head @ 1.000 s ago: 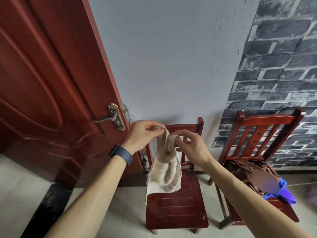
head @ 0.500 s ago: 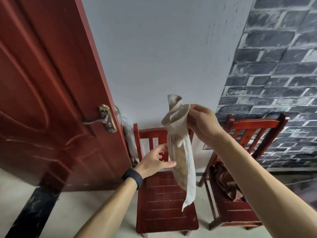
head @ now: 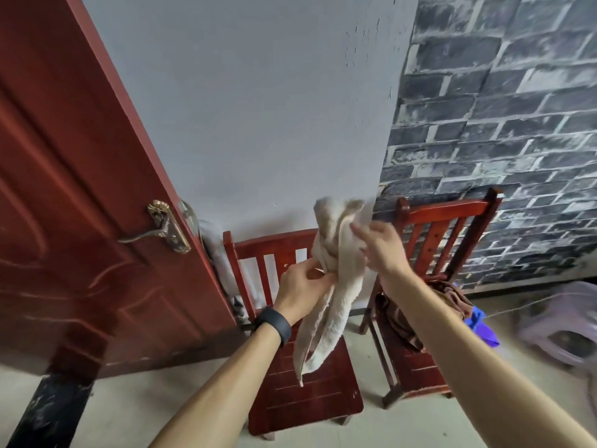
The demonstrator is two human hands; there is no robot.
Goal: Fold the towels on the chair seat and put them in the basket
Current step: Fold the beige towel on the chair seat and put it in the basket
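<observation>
Right fingers point(head: 359, 228) pinch the cream towel point(head: 326, 328) just below its bunched top, and left fingers point(head: 319, 278) curl round it halfway down. So the right hand point(head: 382, 252) holds high, the left hand point(head: 298, 287) grips lower, and the towel hangs twisted in mid-air, its tail dangling over the middle of the near chair seat point(head: 310, 405).

It looks like the shake-out before any fold. Next, the hands should slide apart along one edge to find two corners. Brown towels point(head: 399, 321) wait heaped towards the back edge of the second chair point(head: 420, 376). The pale shape at far right point(head: 563, 328) is too blurred to call the basket.
</observation>
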